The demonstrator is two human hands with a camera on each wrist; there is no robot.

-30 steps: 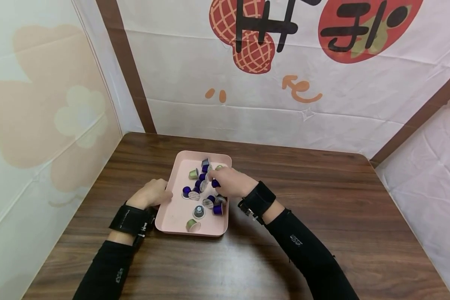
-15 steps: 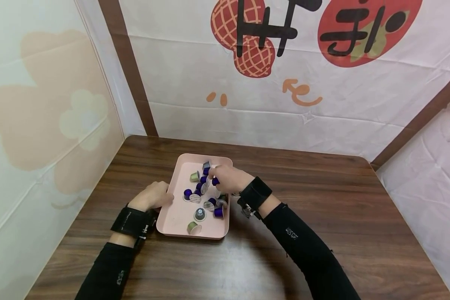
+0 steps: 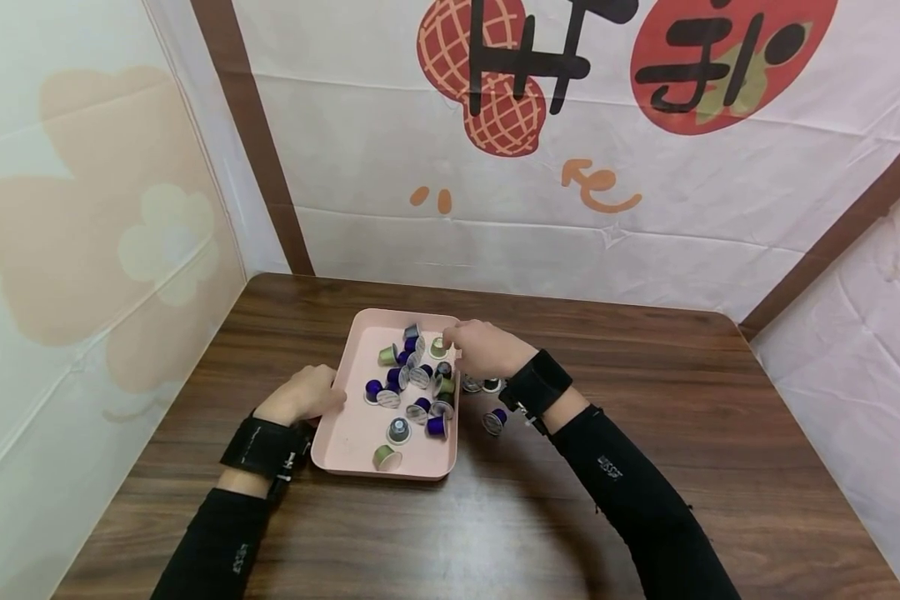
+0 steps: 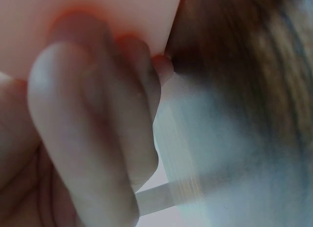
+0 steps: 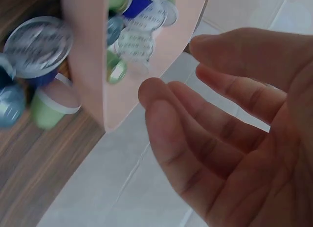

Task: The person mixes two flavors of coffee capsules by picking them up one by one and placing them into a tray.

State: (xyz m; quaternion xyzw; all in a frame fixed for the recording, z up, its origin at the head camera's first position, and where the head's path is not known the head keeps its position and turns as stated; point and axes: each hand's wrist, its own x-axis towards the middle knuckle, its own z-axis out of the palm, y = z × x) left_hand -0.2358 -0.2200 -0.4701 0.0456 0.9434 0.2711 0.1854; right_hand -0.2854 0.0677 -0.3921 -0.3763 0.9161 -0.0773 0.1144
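Note:
A pink tray [image 3: 337,446] lies on the table with several coffee capsules inside, purple, green and grey. My left hand [image 3: 300,393] grips the tray's left edge; in the left wrist view its fingers [image 4: 93,114] are curled against the pink wall. Over the tray's right rim hovers my right hand [image 3: 486,348], close to a green capsule [image 3: 438,348] at the back right corner. The right wrist view shows its fingers [image 5: 166,124] loosely bent, apart from the thumb, with nothing between them.
Several more capsules lie on the wooden table [image 3: 645,467] just right of the tray, among them a purple capsule [image 3: 495,422] and a green capsule [image 5: 49,109]. A printed cloth [image 3: 360,242] hangs behind the table's far edge.
The right hand has let go of a purple capsule over the tray and shifted right, towards the rim. Capsules on the table beside the tray have come into view. The left hand stays put.

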